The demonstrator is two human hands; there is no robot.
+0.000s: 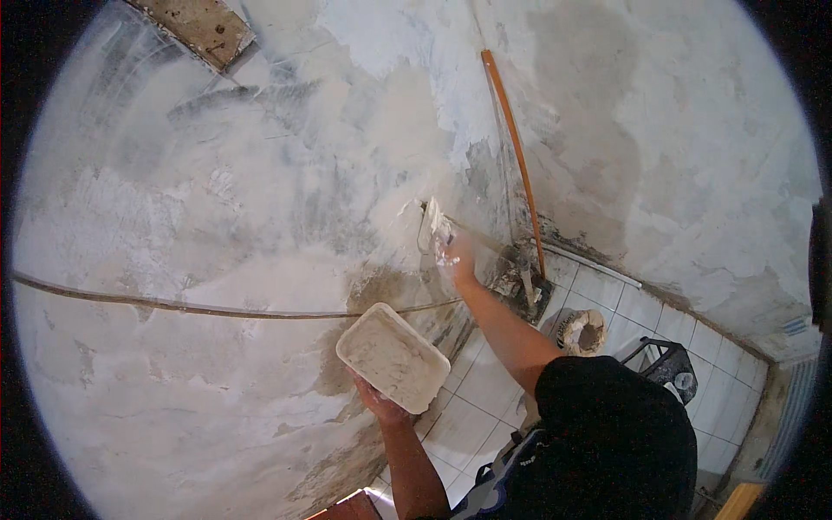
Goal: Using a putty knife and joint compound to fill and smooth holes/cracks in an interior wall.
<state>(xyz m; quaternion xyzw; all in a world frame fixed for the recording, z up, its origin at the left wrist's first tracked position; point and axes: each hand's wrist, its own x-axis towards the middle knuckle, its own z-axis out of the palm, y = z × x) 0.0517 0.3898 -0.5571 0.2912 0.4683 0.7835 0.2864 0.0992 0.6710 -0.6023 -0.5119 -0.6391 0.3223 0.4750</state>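
My left hand (381, 400) grips a pale rectangular tub (433, 386) from below, tilted in front of the wall. Inside the tub lies a smeared layer of greyish-white putty (390, 351). My right hand (459, 256), spotted with white putty, is closed round a putty knife (435, 211) whose blade is coated in the same white paste. The blade is up against or very near the patchy, plastered wall (286, 208), close to the corner; exact contact is hard to tell. Most of the knife's handle is hidden by my fingers.
An orange-brown strip (516, 143) leans in the wall corner. A dark cable-like line (173, 305) runs across the wall. On the white tiled floor (459, 433) stand a putty-smeared bucket (582, 332) and a black object (667, 364). A brown board (204, 30) is at upper left.
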